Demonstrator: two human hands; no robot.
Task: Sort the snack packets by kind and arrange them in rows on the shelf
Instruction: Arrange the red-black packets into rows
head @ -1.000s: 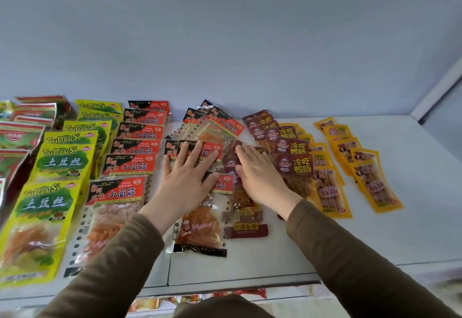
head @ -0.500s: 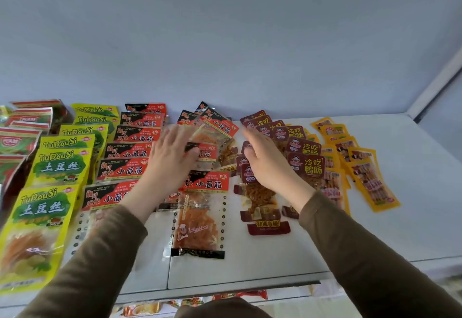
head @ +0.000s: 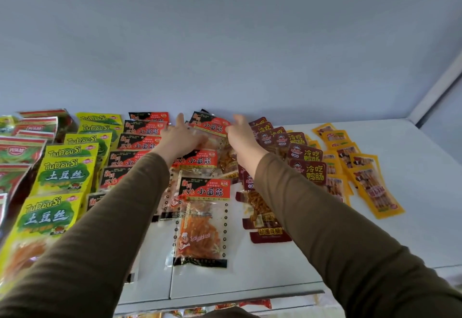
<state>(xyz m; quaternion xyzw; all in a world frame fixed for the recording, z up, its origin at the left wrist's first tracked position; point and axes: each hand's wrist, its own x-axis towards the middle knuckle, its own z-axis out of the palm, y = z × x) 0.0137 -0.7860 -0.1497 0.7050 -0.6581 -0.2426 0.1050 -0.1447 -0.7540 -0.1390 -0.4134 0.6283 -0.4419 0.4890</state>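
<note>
**Red packets squared up at the back of the shelf**

"TuDouSi 土豆丝" is read on the yellow-green packets (head: 60, 175), "小面筋" on the red packets (head: 203, 191), "冷吃鸭肠" on the maroon packets (head: 308, 171); the yellow packets (head: 375, 187) cannot be read. Against half a second ago, both hands have been pushed further back. The left hand (head: 181, 137) and right hand (head: 241, 137) are laid flat-fingered, apparently released, on the rearmost red packet (head: 210, 127) on the white shelf (head: 412, 217).

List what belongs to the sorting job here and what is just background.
Job: both hands, left hand and right hand, at the red-and-black packets; yellow TuDouSi packets; maroon packets; orange packets; shelf.
Background: blue wall.
</note>
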